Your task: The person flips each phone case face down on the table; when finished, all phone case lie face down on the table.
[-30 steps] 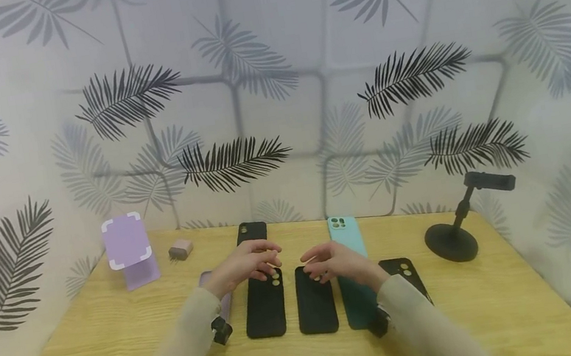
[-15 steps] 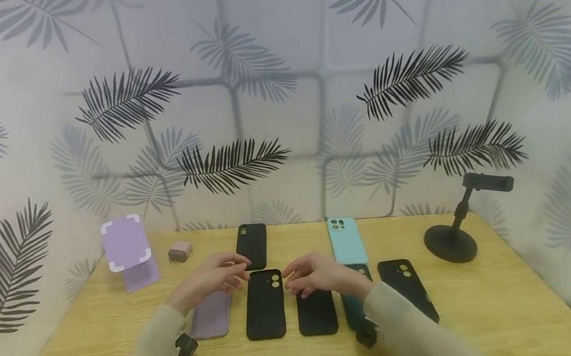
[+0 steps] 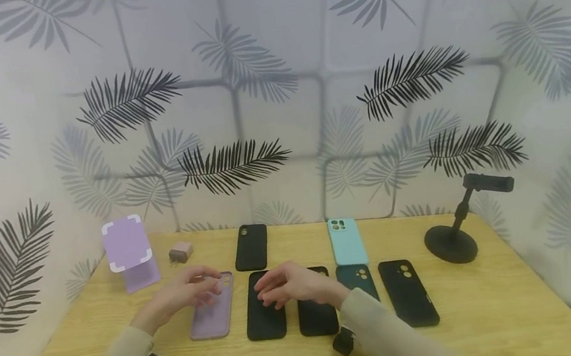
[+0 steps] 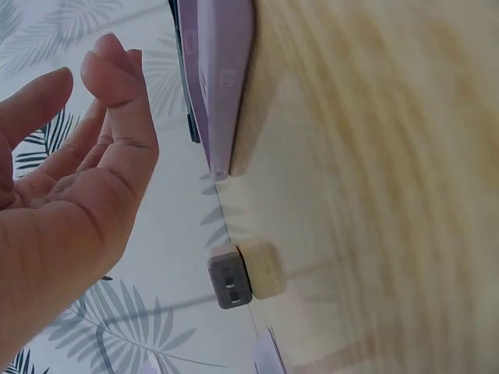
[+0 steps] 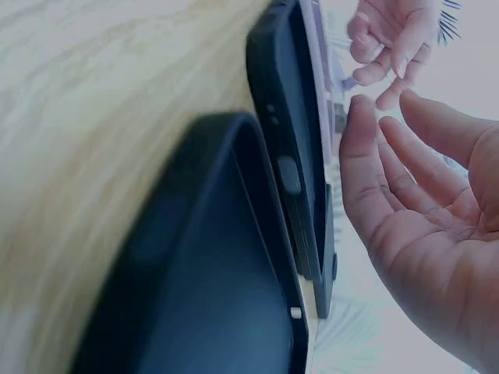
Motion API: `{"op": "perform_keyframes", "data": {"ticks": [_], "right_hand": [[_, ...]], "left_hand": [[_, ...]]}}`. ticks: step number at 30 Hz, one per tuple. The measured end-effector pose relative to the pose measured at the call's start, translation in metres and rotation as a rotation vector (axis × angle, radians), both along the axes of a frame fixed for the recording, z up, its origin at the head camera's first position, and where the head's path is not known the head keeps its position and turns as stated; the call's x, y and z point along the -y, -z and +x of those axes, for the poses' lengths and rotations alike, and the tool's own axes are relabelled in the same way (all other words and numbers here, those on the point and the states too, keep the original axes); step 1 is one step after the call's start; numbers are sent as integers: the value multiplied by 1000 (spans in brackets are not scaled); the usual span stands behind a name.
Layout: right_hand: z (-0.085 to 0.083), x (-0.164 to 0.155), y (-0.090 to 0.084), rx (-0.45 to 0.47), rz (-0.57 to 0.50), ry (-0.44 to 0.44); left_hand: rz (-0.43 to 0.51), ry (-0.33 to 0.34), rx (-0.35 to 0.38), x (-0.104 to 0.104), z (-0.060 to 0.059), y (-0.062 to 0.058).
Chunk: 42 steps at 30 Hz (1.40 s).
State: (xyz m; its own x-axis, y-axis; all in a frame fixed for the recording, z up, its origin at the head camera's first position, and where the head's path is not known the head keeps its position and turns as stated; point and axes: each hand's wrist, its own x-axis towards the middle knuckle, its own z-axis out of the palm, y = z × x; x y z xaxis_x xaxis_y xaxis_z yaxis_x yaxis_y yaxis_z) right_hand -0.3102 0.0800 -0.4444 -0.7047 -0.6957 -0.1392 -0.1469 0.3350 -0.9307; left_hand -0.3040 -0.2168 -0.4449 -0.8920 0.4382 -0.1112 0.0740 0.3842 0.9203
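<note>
The left hand (image 3: 183,292) is hovering over the top end of the lilac phone case (image 3: 211,308), fingers loosely spread and holding nothing. The right hand (image 3: 290,285) is hanging just above the black case (image 3: 264,313) beside it, palm down and fingers relaxed, also empty; whether its fingertips are touching that case is hard to tell from here. The lilac case is lying flat on the wooden table (image 3: 92,330), leftmost in a row of 5. To the right are sitting a second black case (image 3: 317,318), a dark teal case (image 3: 357,278) and another black case (image 3: 408,292). Behind are lying 1 more black case (image 3: 251,246), a light turquoise case (image 3: 347,241), a lilac phone stand (image 3: 128,250), a small charger plug (image 3: 181,253) and a black holder on a round base (image 3: 456,226). No writing or brand mark is showing legibly on any case.
</note>
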Motion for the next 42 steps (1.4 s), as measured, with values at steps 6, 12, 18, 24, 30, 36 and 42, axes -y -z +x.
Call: {"op": "perform_keyframes", "data": {"ticks": [6,12,18,24,30,36,42], "right_hand": [[5,23,7,1,17,-24],[11,43,10,12,25,-44],[10,52,8,23,75,-81],[10,57,11,32,90,-88],[11,59,13,101,48,-45],[12,64,12,172,-2,-11],[10,66,6,224,-21,15]], "left_hand": [[-58,-17,-47,12,7,4],[-65,-96,-22,24,13,7],[-4,-128,115,28,15,5],[12,-144,178,25,18,4],[27,-140,208,25,20,3],[109,-77,248,27,16,1],[191,-30,244,24,7,-1]]}}
